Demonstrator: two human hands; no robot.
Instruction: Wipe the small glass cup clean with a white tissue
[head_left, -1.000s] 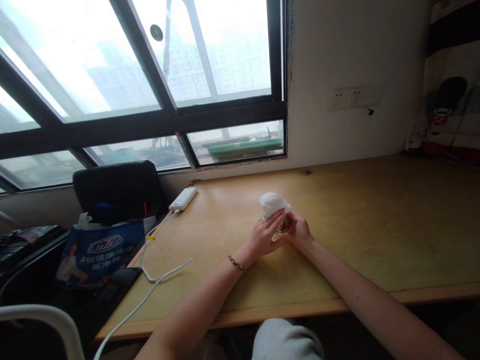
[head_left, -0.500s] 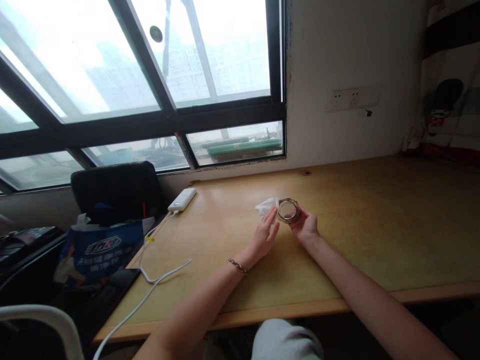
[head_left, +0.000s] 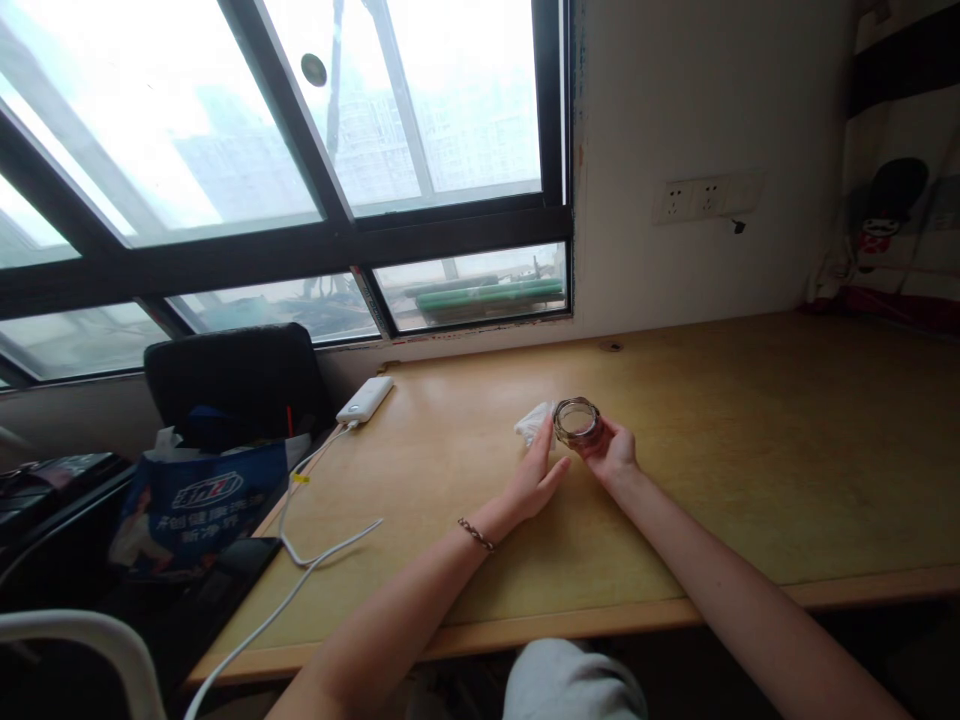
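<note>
My right hand [head_left: 613,452] grips a small round glass dish [head_left: 577,424], brown-tinted and see-through, with a thick faceted rim like an ashtray's. The dish is held up over the desk, its opening tilted toward me. On its left side, my left hand [head_left: 536,478] presses a crumpled white tissue [head_left: 531,424] near the rim. The left fingers are stretched together along the tissue, with the thumb apart below the dish. Part of the tissue is hidden behind these fingers.
The wooden desk [head_left: 750,450] lies under both hands. On its left edge sits a white power bank [head_left: 365,400] with a white cable [head_left: 330,553] trailing forward. A black chair [head_left: 232,375] and a blue bag [head_left: 206,510] stand at the left; a window and wall sockets [head_left: 694,198] are behind.
The glass dish has turned slightly in my right hand, showing more of its inner wall. My left hand and the tissue have shifted a little, with the left thumb moving right.
</note>
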